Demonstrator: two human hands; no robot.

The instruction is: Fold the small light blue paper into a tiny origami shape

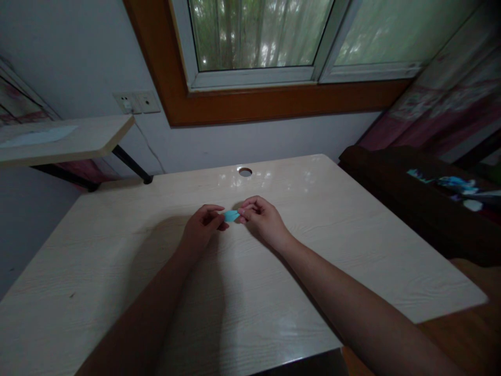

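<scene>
A small turquoise piece, which looks like folded paper [231, 215], is held between my two hands above the middle of the desk. My left hand [203, 224] pinches its left end between thumb and fingers. At its right end, the thumb and fingertips of my right hand [262, 215] grip a narrow tip. The piece is widest in the middle; its ends are partly hidden by my fingers. Under both hands lies the pale wood-grain desk top [274, 292].
Near the desk's back edge is a round cable hole [245, 172]. A raised shelf [66, 136] on black legs stands at the back left, below a wall socket [136, 102]. Beyond the right edge is dark furniture [407, 209] with cloth-like items. A window [258, 42] is ahead.
</scene>
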